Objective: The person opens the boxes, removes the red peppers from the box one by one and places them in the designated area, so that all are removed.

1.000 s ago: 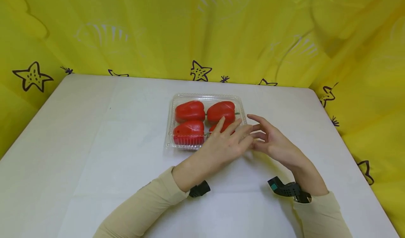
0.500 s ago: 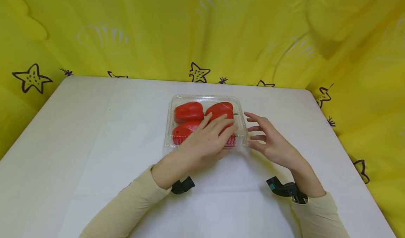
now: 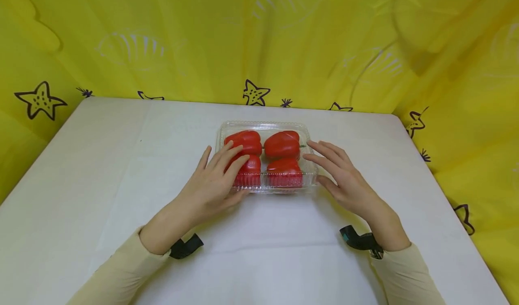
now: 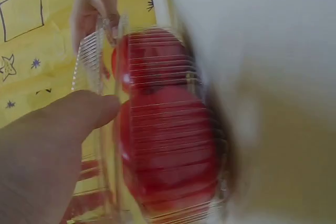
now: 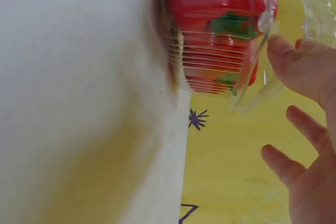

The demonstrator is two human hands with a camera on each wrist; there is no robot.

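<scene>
A clear plastic clamshell box (image 3: pixel 265 125) sits on the white table with several red bell peppers (image 3: pixel 282 144) inside. My left hand (image 3: pixel 204 183) lies over the box's left side with its fingers spread above the peppers there, partly hiding them. At the right side is my right hand (image 3: pixel 346 176), fingertips at the rim near a green stem. In the left wrist view my thumb touches or nearly touches the rim (image 4: pixel 119 129) by the ribbed wall. The right wrist view has the thumb (image 5: pixel 299 69) beside the box's edge, other fingers apart. Whether the lid is fastened I cannot tell.
A white cloth-covered table (image 3: pixel 259 260) surrounds the box. Yellow curtain (image 3: pixel 202 39) with star and fish drawings hangs behind and along both sides. A dark strap (image 3: pixel 361 239) is on the right wrist, another (image 3: pixel 186 246) on the left.
My left hand has swept left from the box's right part to its left side, uncovering the right-hand peppers. My right hand has tilted slightly inward over the right rim. The box stays put.
</scene>
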